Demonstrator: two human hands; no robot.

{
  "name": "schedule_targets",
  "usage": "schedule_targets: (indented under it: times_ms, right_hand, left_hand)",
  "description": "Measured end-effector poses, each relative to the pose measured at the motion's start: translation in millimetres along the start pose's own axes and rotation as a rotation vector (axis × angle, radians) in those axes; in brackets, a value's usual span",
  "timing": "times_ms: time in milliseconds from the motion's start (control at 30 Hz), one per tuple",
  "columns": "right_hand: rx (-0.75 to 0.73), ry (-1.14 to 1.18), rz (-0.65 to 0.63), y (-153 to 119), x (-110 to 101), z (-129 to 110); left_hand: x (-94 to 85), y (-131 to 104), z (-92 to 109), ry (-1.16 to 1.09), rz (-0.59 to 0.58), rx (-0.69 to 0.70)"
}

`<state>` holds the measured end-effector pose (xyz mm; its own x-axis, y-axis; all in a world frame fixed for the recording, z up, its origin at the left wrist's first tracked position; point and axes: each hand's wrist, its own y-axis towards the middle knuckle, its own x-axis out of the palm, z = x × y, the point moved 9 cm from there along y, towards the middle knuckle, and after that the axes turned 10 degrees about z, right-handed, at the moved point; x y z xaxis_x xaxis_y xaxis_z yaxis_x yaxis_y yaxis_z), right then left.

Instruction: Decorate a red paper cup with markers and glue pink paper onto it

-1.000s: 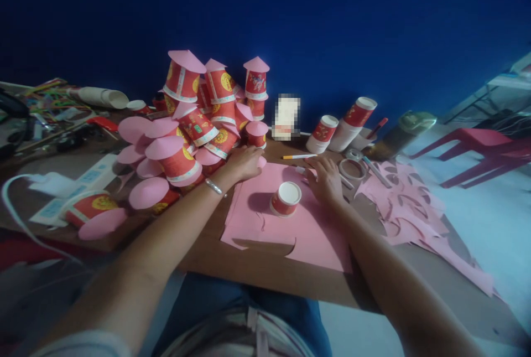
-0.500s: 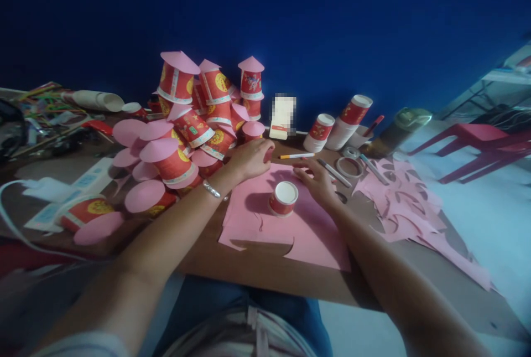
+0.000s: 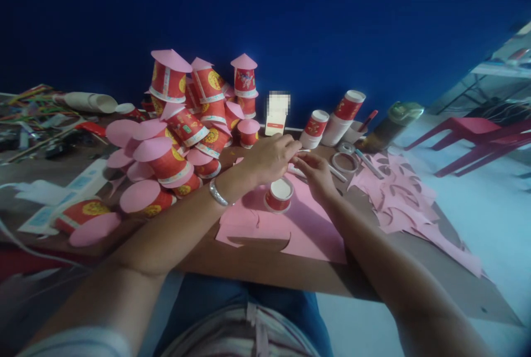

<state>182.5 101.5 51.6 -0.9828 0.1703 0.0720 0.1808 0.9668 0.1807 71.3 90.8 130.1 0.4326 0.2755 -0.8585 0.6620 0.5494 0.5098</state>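
A red paper cup with a pale top stands on pink paper sheets at the table's front. Beyond the cup, my left hand, a silver bracelet at its wrist, has its fingers pressed together. My right hand meets it from the right, thumb and fingertips pinched. Slim white pieces show at the fingertips, but what each hand grips is too small and covered to name.
Red cups with pink cone tops crowd the left side, near a power strip. A phone leans at the back. Stacked cups, a tape roll and pink scraps lie rightward.
My left hand has moved right and its fingers have closed. My right hand has come in to meet it, its fingers drawn together. The whole view has shifted slightly.
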Motion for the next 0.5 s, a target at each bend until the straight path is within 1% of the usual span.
schedule_targets:
  times_ms: [67, 133, 167, 200, 267, 300, 367, 433, 500]
  right_hand:
    - [-0.004, 0.006, 0.028, 0.8, -2.9, 0.0]
    - [-0.009, 0.010, 0.056, 2.1, -8.1, -1.9]
    - [-0.010, 0.016, 0.066, 2.8, -11.2, -3.7]
    - [-0.010, 0.024, 0.072, 3.3, -14.2, -5.9]
    - [-0.008, 0.036, 0.074, 3.4, -19.2, -11.5]
    - [-0.002, 0.038, 0.068, 2.6, -20.6, -14.4]
    - [0.024, 0.043, 0.043, -1.2, -20.8, -19.5]
    - [0.069, 0.059, -0.006, -8.6, -16.6, -23.2]
    - [0.121, 0.080, -0.056, -18.6, -10.9, -25.8]
  left_hand:
    - [-2.0, -1.4, 0.7, -0.052, 0.021, -0.019]
    - [-10.8, -3.8, -4.0, -0.167, 0.096, -0.075]
    - [-16.6, -6.1, -11.0, -0.241, 0.148, -0.140]
    - [-21.5, -9.6, -21.1, -0.321, 0.196, -0.234]
    - [-23.8, -21.0, -45.4, -0.497, 0.243, -0.472]
    - [-19.9, -27.3, -54.3, -0.597, 0.220, -0.577]
    - [-8.6, -38.3, -62.3, -0.810, 0.136, -0.723]
    - [0.1, -46.3, -61.2, -1.012, 0.072, -0.799]
    - [5.0, -52.4, -56.9, -1.175, 0.051, -0.845]
